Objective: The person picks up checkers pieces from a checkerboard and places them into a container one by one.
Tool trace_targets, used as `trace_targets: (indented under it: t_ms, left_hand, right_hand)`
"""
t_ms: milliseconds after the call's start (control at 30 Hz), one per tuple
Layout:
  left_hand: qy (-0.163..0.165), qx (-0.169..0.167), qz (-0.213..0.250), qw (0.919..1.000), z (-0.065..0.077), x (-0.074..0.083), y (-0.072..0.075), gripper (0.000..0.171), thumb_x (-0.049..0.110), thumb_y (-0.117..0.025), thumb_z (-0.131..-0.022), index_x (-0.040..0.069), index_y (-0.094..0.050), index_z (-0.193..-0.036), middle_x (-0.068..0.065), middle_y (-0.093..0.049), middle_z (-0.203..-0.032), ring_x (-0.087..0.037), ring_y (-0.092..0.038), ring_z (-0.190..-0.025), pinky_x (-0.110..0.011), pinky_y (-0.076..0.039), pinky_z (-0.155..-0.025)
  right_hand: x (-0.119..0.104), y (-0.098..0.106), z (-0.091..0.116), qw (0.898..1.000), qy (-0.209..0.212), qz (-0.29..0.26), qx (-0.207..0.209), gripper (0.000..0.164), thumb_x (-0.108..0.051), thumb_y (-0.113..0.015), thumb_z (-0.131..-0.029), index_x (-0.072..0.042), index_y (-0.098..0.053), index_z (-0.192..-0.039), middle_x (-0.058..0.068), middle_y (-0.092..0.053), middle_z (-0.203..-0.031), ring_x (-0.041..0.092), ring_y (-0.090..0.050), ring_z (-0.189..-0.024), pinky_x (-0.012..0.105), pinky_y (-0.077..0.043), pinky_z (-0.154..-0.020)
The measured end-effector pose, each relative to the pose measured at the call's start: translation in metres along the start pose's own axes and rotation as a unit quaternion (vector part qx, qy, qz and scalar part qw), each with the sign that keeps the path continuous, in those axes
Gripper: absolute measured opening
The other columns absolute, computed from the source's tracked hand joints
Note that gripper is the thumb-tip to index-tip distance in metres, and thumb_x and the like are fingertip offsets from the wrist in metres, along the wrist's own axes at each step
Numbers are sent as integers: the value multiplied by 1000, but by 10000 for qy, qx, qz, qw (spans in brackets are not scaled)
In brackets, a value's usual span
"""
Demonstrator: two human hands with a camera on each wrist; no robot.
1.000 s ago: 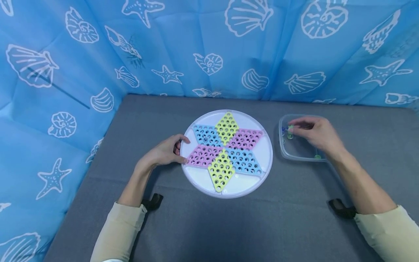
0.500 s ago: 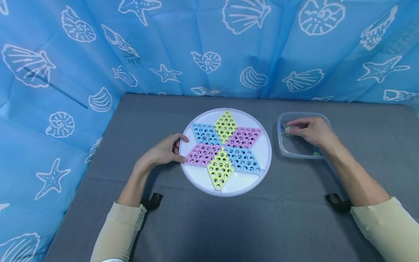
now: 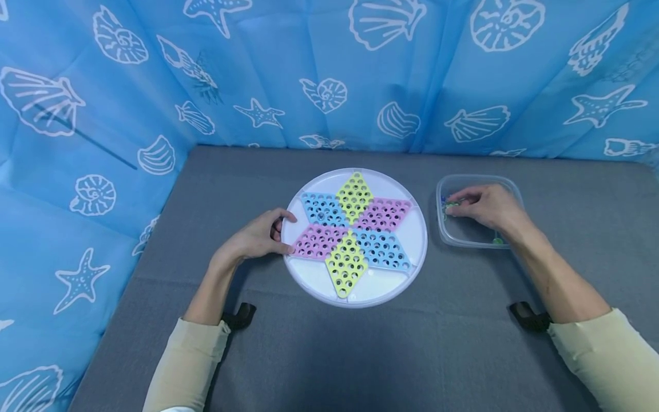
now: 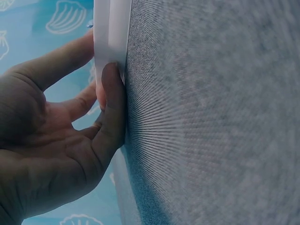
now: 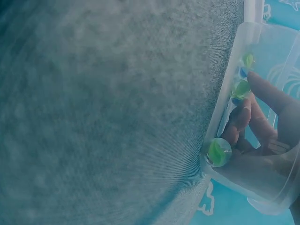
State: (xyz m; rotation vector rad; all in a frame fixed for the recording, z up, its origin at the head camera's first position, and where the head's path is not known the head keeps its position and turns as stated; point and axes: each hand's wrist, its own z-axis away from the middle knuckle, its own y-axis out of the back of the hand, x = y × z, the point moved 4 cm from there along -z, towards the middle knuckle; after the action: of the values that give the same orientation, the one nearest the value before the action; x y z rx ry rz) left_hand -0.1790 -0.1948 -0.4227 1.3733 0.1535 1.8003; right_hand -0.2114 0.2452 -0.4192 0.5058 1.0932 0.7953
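A round white Chinese checkers board [image 3: 378, 283], with a star of yellow, pink and blue perforated diamonds, lies on the grey table. My left hand [image 3: 259, 233] grips its left rim; in the left wrist view the fingers [image 4: 112, 89] bend around the board's edge [image 4: 112, 37]. Over to the right, my right hand [image 3: 489, 206] reaches inside a clear plastic container [image 3: 458, 242]. Its fingertips pinch a green marble [image 5: 241, 89] near the container's left wall. Another green marble [image 5: 219, 152] lies at the container's near side, seen through the plastic.
More green and blue marbles [image 5: 248, 60] sit close to the pinched one. A blue curtain [image 3: 288, 57] printed with white shells hangs behind and to the left of the table [image 3: 360, 355]. Black straps [image 3: 239, 316] stick out at both wrists.
My right fingertips have lowered slightly and drawn together around the green marble in the container. The left hand keeps its hold on the board; the head view has shifted a little.
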Motion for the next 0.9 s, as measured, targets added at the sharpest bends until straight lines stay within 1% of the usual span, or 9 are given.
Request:
trace_targets:
  t_ms: [133,267,433,567,767,833,900]
  left_hand:
    - [-3,9,5,10000,0,1,0,60,6,-80,-81,4,-49,-133,-13,-44,-99,-23,-44,-84,-34,-39,-74]
    - [-38,-21,31,10000,0,0,0,60,7,-80,-81,4,-49,-132,-13,-43,-100,-23,-43,-84,-34,-39,-75]
    - [-47,-33,77,10000,-1,-1,-1,60,7,-80,-82,4,-49,-133,-13,-43,-99,-23,-43,-84,-34,-38,-74]
    - [-9,-2,59,10000,-1,-1,-1,60,5,-80,-81,4,-49,-132,-12,-43,-99,-23,-43,-84,-34,-38,-74]
    - [-17,46,-11,10000,0,0,0,60,5,-81,-81,5,-50,-132,-12,-43,-99,-23,-44,-84,-34,-38,-74]
    - [-29,44,-1,10000,0,0,0,60,5,-81,-81,5,-50,-132,-12,-43,-98,-23,-44,-84,-34,-38,-74]
    - [-46,32,-1,10000,-1,1,0,60,6,-81,-81,4,-50,-132,-12,-43,-98,-23,-44,-84,-34,-38,-74]
  right_hand:
    - [-1,0,-1,10000,-2,68,-2,49,-35,-75,-87,-3,-66,-123,7,-59,-87,25,-51,-76,37,-37,-65]
    - [0,1,0,9999,-66,70,-113,53,-38,-75,-86,-3,-65,-125,7,-57,-86,25,-50,-75,37,-37,-65]
    - [1,2,2,9999,-3,-94,-65,52,-39,-74,-86,-5,-65,-125,7,-58,-86,26,-52,-77,36,-39,-66]
    - [-1,4,6,9996,89,-256,-2,55,-43,-72,-88,-7,-64,-128,10,-60,-95,29,-53,-85,37,-39,-70]
    - [-5,5,14,9986,93,-513,-30,68,-57,-68,-87,-9,-59,-135,17,-56,-119,32,-50,-101,40,-38,-77]
    - [-6,7,17,9982,130,-591,23,68,-58,-66,-88,-9,-59,-135,18,-55,-124,31,-49,-105,40,-37,-79]
    - [-7,9,20,9971,199,-709,170,66,-58,-64,-89,-9,-59,-134,17,-56,-126,31,-48,-108,40,-37,-80]
